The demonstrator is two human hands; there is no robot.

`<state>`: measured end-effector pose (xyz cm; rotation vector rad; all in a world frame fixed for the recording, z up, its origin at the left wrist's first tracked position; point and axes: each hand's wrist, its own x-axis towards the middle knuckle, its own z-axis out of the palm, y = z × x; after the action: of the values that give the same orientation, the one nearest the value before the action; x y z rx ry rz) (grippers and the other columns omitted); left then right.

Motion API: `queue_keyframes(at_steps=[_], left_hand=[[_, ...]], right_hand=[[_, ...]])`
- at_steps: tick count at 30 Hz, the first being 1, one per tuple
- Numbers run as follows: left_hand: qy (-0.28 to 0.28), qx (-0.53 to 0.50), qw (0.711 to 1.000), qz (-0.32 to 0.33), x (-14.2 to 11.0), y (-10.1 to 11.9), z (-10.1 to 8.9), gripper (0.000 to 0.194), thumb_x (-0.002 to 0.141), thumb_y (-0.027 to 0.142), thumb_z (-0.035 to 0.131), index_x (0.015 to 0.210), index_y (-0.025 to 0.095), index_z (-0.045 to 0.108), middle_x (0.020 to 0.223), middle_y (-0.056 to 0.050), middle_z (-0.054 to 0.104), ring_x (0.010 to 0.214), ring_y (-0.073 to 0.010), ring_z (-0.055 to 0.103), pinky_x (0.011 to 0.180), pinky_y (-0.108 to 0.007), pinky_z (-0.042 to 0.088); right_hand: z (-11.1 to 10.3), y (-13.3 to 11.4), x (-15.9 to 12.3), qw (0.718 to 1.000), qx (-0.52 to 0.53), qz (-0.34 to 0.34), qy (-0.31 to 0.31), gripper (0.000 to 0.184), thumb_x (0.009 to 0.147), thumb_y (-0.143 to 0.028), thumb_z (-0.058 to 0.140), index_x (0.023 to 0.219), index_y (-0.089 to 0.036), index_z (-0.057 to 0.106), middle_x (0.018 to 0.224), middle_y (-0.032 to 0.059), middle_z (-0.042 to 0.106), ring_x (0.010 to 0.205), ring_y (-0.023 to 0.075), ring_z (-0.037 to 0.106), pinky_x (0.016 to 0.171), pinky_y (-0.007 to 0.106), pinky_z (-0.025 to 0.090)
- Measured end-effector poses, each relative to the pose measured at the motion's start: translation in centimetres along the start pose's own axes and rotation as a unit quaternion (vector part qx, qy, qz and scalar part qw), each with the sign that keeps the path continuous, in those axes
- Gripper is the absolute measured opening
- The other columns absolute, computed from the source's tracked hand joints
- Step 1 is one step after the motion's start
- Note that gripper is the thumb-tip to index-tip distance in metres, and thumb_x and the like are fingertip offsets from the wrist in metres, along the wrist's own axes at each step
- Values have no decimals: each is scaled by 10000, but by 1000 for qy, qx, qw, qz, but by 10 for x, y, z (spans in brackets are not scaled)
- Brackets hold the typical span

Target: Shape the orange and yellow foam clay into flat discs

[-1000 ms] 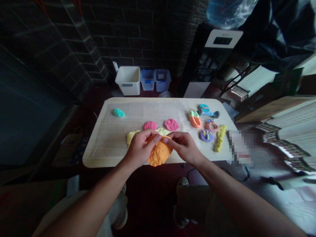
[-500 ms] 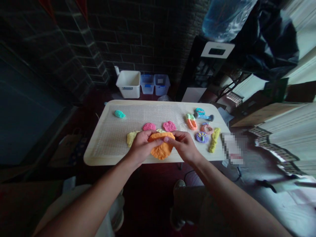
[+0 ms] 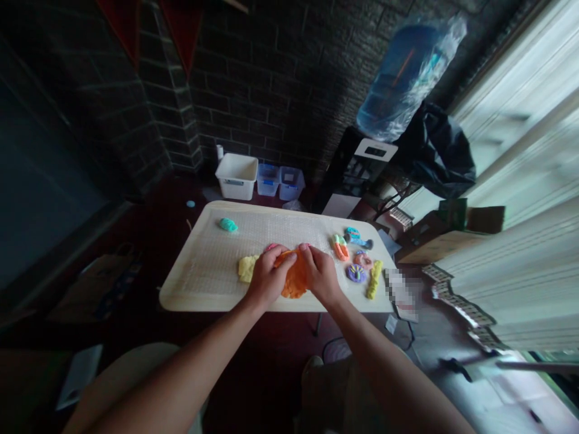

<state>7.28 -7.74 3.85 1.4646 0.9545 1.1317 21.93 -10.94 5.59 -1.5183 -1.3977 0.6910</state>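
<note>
A flattened orange piece of modelling clay (image 3: 295,281) is held up over the table's near edge. My left hand (image 3: 270,276) pinches its left side, thumb on the face towards me. On the other side my right hand (image 3: 319,272) grips it, thumb near the top. Left of my left hand lies a pale yellow clay slab (image 3: 246,269). Pink clay (image 3: 270,246) shows partly behind my hands; most of it is hidden. At the far left of the table sits a turquoise clay lump (image 3: 228,224).
Bubble wrap (image 3: 203,259) covers much of the pale table (image 3: 181,300). On the right lie a purple clay disc (image 3: 356,273), a yellow clay strip (image 3: 374,280) and several other clay shapes. Beyond the table stand a white bin (image 3: 237,181), blue tubs (image 3: 291,183) and a water dispenser (image 3: 348,175).
The view has shifted and tilted. My right thumb has moved up along the orange clay, and both hands now cover the pink pieces more. The orange clay stays in both hands.
</note>
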Motion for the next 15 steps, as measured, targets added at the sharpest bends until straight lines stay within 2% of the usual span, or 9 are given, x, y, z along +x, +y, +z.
queue_keyframes(at_steps=[2, 5, 8, 11, 15], left_hand=[[2, 16, 1000, 16, -2, 7, -5, 300, 983, 443, 597, 833, 196, 679, 833, -31, 702, 840, -208, 653, 784, -303, 495], [-19, 28, 997, 64, -2, 16, -13, 397, 1017, 484, 537, 738, 208, 595, 714, 0, 623, 724, -177, 587, 690, -279, 443], [-5, 32, 996, 86, -3, 24, -20, 441, 1038, 472, 480, 675, 221, 488, 641, 24, 537, 643, -157, 518, 626, -270, 387], [32, 49, 994, 90, -8, 32, -25, 400, 1049, 414, 450, 697, 226, 483, 655, 18, 554, 642, -162, 529, 633, -278, 363], [54, 104, 989, 92, -15, 41, -29, 404, 1055, 410, 454, 698, 231, 514, 643, -6, 596, 628, -187, 558, 634, -301, 325]], right_hand=[[6, -11, 1, 999, -40, -17, 8, 586, 987, -724, 517, 700, -215, 566, 631, -2, 513, 608, 154, 424, 547, 287, 305], [9, -30, 0, 999, -41, -24, -2, 629, 939, -792, 528, 678, -220, 548, 618, 4, 520, 591, 153, 436, 530, 283, 314], [11, -49, -4, 999, -29, -14, -13, 683, 940, -850, 437, 687, -223, 531, 577, -6, 508, 514, 142, 437, 475, 272, 333], [14, -65, -9, 1000, -17, 18, -15, 709, 953, -865, 373, 699, -223, 536, 529, -13, 510, 429, 137, 423, 410, 271, 344], [19, -72, -10, 997, -59, 19, 36, 722, 961, -857, 358, 641, -228, 510, 525, -8, 501, 442, 133, 409, 434, 278, 343]])
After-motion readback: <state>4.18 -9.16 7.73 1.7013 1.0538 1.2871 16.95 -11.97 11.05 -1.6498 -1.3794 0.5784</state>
